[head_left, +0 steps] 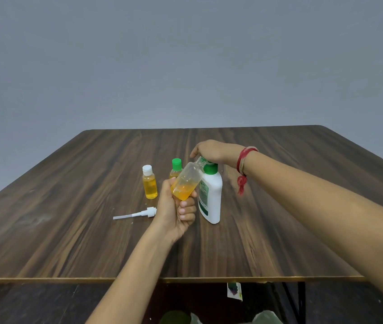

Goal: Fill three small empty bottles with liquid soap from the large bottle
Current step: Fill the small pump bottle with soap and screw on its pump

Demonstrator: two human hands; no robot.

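Note:
My left hand (pixel 176 211) grips a small clear bottle (pixel 187 181), uncapped and tilted so its mouth leans against the pump of the large white soap bottle (pixel 211 197). Orange soap fills roughly its lower third. My right hand (pixel 211 152) rests palm-down on the green pump top (pixel 209 168) of the large bottle, which stands upright on the table. Two other small bottles stand to the left: one with a white cap (pixel 149 182), nearly full of yellow soap, and one with a green cap (pixel 176 168), partly hidden behind the tilted bottle.
A white spray-pump cap with its dip tube (pixel 136 215) lies on the dark wooden table (pixel 68 218), left of my left hand. The table's front edge (pixel 162 279) runs close to me. A grey wall stands behind.

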